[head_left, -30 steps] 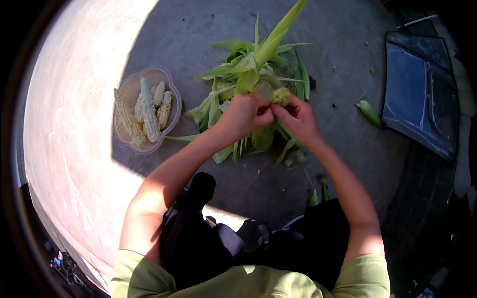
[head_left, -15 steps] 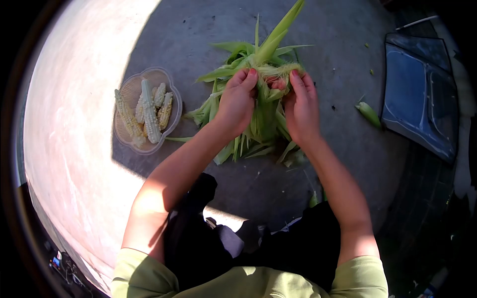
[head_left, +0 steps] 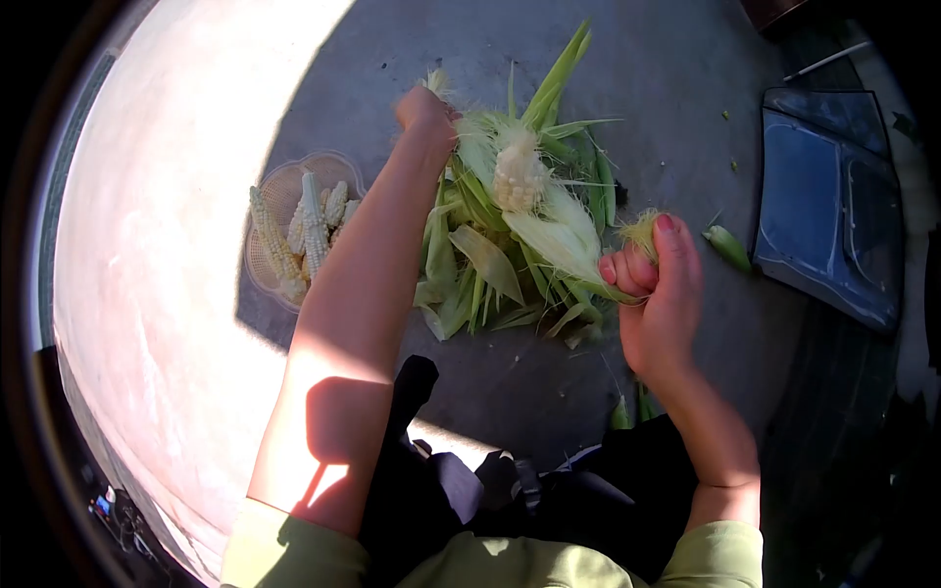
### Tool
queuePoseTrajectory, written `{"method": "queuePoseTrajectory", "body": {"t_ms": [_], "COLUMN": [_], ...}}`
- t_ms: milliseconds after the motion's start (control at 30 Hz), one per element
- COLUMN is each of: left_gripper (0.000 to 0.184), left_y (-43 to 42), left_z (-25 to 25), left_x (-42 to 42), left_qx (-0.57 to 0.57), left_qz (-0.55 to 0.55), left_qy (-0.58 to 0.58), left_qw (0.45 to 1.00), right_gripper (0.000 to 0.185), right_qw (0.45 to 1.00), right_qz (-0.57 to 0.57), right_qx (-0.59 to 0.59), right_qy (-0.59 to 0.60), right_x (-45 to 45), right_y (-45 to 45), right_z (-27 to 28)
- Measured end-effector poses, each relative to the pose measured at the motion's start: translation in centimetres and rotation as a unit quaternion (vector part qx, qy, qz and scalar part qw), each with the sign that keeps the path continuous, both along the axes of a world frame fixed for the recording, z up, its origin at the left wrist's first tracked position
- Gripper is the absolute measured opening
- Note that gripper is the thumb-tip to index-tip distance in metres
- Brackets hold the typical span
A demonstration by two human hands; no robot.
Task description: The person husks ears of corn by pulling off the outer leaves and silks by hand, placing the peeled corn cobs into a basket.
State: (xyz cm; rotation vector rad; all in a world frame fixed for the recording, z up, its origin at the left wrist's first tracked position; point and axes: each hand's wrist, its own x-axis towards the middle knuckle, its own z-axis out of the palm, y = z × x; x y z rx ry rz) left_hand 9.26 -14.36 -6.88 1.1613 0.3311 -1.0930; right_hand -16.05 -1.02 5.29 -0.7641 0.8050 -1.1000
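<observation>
A partly bared corn cob (head_left: 520, 174) shows pale kernels between husk leaves spread to both sides. My left hand (head_left: 427, 110) is closed on the husk at the cob's upper left, with silk poking out beyond it; its fingers are mostly hidden. On the right, my right hand (head_left: 659, 269) is a fist round the tip of another husk leaf (head_left: 569, 240), with a tuft of silk above the fingers. Beneath the cob lies a heap of green husks (head_left: 480, 284).
At the left, a plastic basket (head_left: 263, 257) holds several husked cobs (head_left: 314, 227), partly behind my left forearm. A small green ear (head_left: 727, 247) lies on the floor beside a dark blue panel (head_left: 799, 196). Another green piece (head_left: 620, 416) is near my right knee.
My hands have moved apart, the left up and leftward, the right outward and down. The husk has been pulled open between them, and kernels now show.
</observation>
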Motion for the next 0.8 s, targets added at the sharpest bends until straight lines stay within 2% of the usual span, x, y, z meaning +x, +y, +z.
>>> {"method": "queuePoseTrajectory", "body": {"t_ms": [67, 133, 200, 233, 267, 300, 333, 367, 400, 433, 467, 533, 567, 633, 667, 733, 767, 800], "left_gripper": [0.013, 0.011, 0.010, 0.010, 0.012, 0.012, 0.015, 0.018, 0.018, 0.019, 0.019, 0.017, 0.015, 0.016, 0.016, 0.016, 0.016, 0.016], "left_y": [0.1, 0.4, 1.5, 2.1, 2.5, 2.7, 2.9, 3.3, 3.4, 3.6, 3.7, 3.6, 3.6, 4.4, 5.1, 6.0, 6.3, 6.8], "left_z": [-0.5, 0.0, 0.5, 1.5, 2.5, 3.5, 4.4, 5.2, 5.8, 6.2, 6.6, 7.0, 7.1, 8.5, 9.2, 10.1, 10.5, 10.9], "left_x": [0.2, -0.6, -2.1, -3.4, -4.8, -5.9, -6.9, -7.6, -8.2, -8.7, -9.0, -9.1, -9.1, -10.2, -11.0, -12.9, -13.6, -14.1], "left_qx": [0.033, 0.025, 0.019, -0.058, -0.133, -0.135, -0.144, -0.150, -0.150, -0.180, -0.209, -0.244, -0.279, -0.303, -0.325, -0.324, -0.327, -0.328], "left_qz": [0.020, 0.039, 0.055, 0.040, 0.023, 0.016, 0.031, 0.046, 0.044, 0.030, 0.016, -0.009, -0.032, -0.078, -0.121, -0.157, -0.189, -0.190], "left_qy": [0.007, -0.005, -0.006, 0.016, 0.039, 0.043, 0.059, 0.075, 0.075, 0.048, 0.022, 0.029, 0.035, 0.011, -0.016, -0.002, 0.006, 0.006], "left_qw": [0.999, 0.999, 0.998, 0.997, 0.990, 0.990, 0.987, 0.985, 0.985, 0.982, 0.978, 0.969, 0.959, 0.950, 0.938, 0.933, 0.926, 0.925], "right_gripper": [0.023, 0.022, 0.018, 0.018, 0.019, 0.028, 0.028, 0.041, 0.056, 0.064, 0.064, 0.065, 0.065, 0.060, 0.060, 0.062, 0.062, 0.061], "right_qw": [0.999, 0.999, 0.989, 0.988, 0.922, 0.803, 0.802, 0.631, 0.417, 0.445, 0.446, 0.617, 0.616, 0.428, 0.428, 0.472, 0.471, 0.592], "right_qz": [-0.003, -0.015, -0.004, -0.012, -0.015, -0.014, -0.017, 0.015, 0.047, 0.061, 0.060, 0.074, 0.074, 0.098, 0.100, 0.321, 0.321, 0.310], "right_qx": [0.025, 0.027, -0.019, -0.023, -0.116, -0.198, -0.197, -0.345, -0.469, -0.431, -0.427, -0.455, -0.453, -0.516, -0.514, -0.310, -0.309, -0.315], "right_qy": [0.037, 0.023, 0.149, 0.153, 0.368, 0.561, 0.563, 0.694, 0.777, 0.783, 0.785, 0.637, 0.640, 0.735, 0.737, 0.760, 0.761, 0.674], "right_x": [-0.8, -2.1, -3.9, -4.2, -4.3, -4.5, -4.6, -4.6, -4.4, -3.6, -3.3, -2.7, -2.6, -2.4, -1.8, -0.3, -0.7, -1.4], "right_y": [0.3, -0.9, -4.0, -5.1, -5.9, -6.3, -6.2, -5.8, -5.5, -4.9, -4.6, -4.5, -4.3, -3.8, -4.0, -5.0, -5.6, -6.2], "right_z": [0.0, -1.2, -4.2, -5.5, -6.7, -7.2, -7.1, -7.0, -6.7, -5.4, -4.5, -3.0, -2.3, -1.4, -1.4, -1.7, -3.3, -6.4]}}
